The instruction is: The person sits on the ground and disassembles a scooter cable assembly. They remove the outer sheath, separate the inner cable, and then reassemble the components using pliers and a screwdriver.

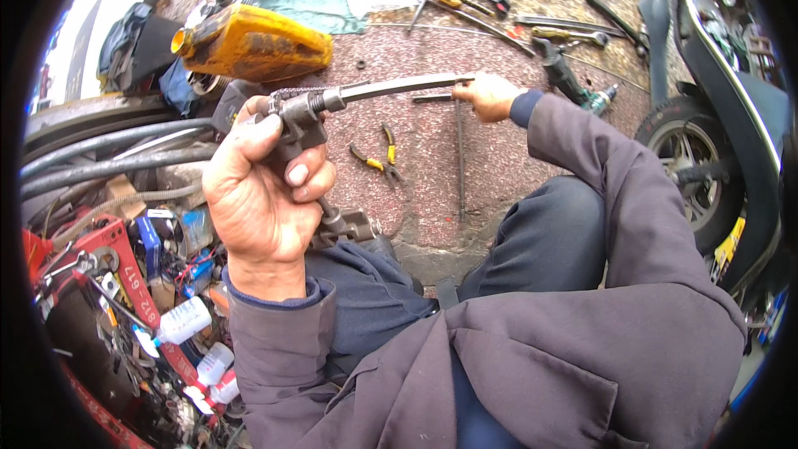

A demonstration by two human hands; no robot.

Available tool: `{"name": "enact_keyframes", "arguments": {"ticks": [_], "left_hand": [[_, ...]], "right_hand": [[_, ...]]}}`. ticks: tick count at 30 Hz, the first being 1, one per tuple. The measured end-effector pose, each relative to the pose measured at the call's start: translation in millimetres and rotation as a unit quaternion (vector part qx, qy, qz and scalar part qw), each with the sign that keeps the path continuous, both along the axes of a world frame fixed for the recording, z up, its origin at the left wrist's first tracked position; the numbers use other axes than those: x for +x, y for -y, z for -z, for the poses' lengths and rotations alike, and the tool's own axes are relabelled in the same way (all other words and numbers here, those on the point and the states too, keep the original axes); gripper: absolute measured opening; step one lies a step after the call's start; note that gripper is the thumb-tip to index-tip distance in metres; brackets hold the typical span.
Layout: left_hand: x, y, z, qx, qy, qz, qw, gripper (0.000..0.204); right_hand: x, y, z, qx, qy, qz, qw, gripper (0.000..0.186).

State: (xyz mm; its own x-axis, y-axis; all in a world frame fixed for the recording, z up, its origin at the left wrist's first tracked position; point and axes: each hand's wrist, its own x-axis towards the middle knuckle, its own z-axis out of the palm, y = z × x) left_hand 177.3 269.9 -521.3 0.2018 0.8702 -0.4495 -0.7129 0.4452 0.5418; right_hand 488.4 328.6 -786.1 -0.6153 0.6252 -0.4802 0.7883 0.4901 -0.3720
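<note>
My left hand (274, 183) is raised at the left, its fingers closed round a dark metal clamp-like part (301, 120) with a threaded or sprung collar. Below that hand a dark metal yoke end (347, 224) shows; whether it belongs to the same part I cannot tell. A long, slightly bowed grey bar (399, 86) runs from the collar to my right hand (492, 97), which pinches its far end. Under my right hand a thin T-shaped rod (461, 166) lies on the ground. Yellow-handled pliers (382, 158) lie spread between my hands.
A grimy yellow jerrycan (258, 43) lies beyond my left hand, near black hoses (116, 154). Bottles (184, 321) and loose parts crowd the lower left. A cordless drill (573, 79) and hand tools (478, 17) lie at the far right, near a vehicle wheel (688, 168).
</note>
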Motion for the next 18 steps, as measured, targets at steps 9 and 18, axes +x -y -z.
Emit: {"name": "enact_keyframes", "arguments": {"ticks": [9,18], "left_hand": [[-25,6,-10,-0.021,0.004,-0.048,0.999,0.020],[-30,-11,2,-0.006,0.035,-0.038,0.999,0.018]], "right_hand": [[-8,-2,45,-0.036,-0.085,0.077,0.993,0.020],[35,15,-64,0.014,-0.189,0.284,0.940,0.042]]}}
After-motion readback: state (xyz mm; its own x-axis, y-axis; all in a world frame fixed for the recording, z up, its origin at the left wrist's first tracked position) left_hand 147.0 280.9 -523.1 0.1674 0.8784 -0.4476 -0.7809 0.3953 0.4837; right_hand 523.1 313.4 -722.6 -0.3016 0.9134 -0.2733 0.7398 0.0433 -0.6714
